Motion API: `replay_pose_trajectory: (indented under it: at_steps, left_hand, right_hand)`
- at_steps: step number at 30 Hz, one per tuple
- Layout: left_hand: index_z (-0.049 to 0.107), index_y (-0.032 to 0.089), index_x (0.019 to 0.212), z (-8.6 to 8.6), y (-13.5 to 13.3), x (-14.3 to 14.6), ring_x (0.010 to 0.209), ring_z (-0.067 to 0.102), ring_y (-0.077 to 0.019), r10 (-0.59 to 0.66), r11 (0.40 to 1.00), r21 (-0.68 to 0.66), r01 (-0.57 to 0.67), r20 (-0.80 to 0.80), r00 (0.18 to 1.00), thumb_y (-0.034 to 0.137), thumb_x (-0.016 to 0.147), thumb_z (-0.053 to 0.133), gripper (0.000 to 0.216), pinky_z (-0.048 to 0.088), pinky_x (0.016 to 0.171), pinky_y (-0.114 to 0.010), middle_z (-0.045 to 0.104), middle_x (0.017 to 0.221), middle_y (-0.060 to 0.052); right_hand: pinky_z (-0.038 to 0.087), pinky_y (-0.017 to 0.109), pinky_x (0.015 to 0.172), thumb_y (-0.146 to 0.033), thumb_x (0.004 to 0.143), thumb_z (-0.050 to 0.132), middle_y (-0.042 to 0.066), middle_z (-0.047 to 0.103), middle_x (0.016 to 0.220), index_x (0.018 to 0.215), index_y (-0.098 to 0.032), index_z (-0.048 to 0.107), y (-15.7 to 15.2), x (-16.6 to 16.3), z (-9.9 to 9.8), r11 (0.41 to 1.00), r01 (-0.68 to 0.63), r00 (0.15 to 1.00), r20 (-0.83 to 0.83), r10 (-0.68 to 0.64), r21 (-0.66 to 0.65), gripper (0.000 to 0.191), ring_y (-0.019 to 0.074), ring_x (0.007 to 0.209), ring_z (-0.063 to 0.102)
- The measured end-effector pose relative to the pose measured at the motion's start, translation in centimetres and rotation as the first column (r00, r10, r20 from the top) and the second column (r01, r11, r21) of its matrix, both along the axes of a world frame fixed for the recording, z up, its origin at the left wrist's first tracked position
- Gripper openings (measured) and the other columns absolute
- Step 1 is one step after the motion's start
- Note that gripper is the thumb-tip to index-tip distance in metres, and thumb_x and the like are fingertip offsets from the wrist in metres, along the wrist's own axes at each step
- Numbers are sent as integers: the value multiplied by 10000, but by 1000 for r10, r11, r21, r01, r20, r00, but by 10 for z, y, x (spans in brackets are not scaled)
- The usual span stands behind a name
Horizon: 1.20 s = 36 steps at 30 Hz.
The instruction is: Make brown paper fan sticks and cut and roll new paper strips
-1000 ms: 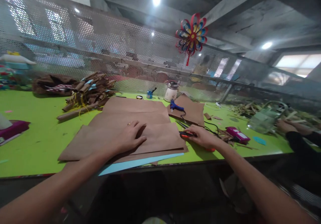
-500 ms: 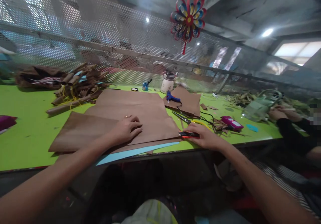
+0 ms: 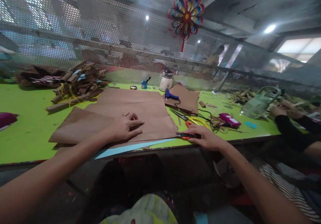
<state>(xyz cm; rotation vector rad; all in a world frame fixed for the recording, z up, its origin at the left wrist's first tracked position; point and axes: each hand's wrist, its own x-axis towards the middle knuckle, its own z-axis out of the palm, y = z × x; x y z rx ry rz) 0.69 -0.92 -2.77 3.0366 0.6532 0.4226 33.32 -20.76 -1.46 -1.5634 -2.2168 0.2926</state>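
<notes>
My left hand lies on a large sheet of brown paper, fingers stretched out and somewhat apart, a ring on one of them. The sheet's near left part is folded over. A light blue strip shows from under its near edge. At the paper's right corner my right hand is closed on a black-and-orange utility knife, its front end at the paper's edge. Just beyond that hand lie scissors with yellow handles.
A blue glue gun rests on another brown piece. Behind stand a white jar and a small blue bottle. Brown rolls are heaped left. To the right are a purple box, a green clear jug and another person's hands.
My right hand has drawn the knife slightly left along the paper's corner. The left hand stays on the sheet, its fingers a little more spread. The view has shifted slightly.
</notes>
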Motion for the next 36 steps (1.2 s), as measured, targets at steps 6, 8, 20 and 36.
replay_pose_trajectory:
  at_steps: [6, 8, 20, 36]
  left_hand:
    - [605, 309, 1211, 0, 2, 1, 983, 524, -214, 23, 999, -31, -23, -6, 1000, 583, 864, 409, 484, 365, 939, -388, 526, 1108, -67]
    - [599, 311, 1217, 0, 3, 1, 985, 524, -211, 19, 999, -40, -20, -7, 1000, 578, 866, 410, 480, 368, 938, -385, 524, 1106, -66]
    - [612, 329, 1197, -3, 6, 1, 987, 522, -207, 19, 997, -74, -18, 16, 1000, 586, 854, 430, 466, 372, 936, -373, 534, 1088, -53]
    - [613, 331, 1197, -7, 11, 1, 976, 520, -204, 5, 999, -46, -4, 28, 1000, 582, 858, 424, 462, 363, 933, -380, 530, 1100, -57]
  right_hand:
    - [437, 396, 921, -308, 880, 546, 100, 651, 1047, 1124, -204, 637, -7, 9, -8, 999, 2, 999, -41, 0, 36, 281, 228, 1021, 560]
    - [445, 384, 907, -299, 881, 548, 99, 640, 1042, 1131, -211, 636, -9, 9, -11, 998, 0, 999, -53, 3, 62, 279, 222, 1014, 562]
    - [459, 353, 850, -265, 888, 544, 88, 596, 991, 1162, -243, 631, -14, 12, -15, 994, -24, 998, -57, 30, 105, 289, 195, 937, 555]
    - [459, 366, 878, -285, 876, 562, 84, 624, 982, 1137, -219, 648, -14, 8, -10, 998, -30, 991, -131, 36, 53, 282, 190, 924, 571]
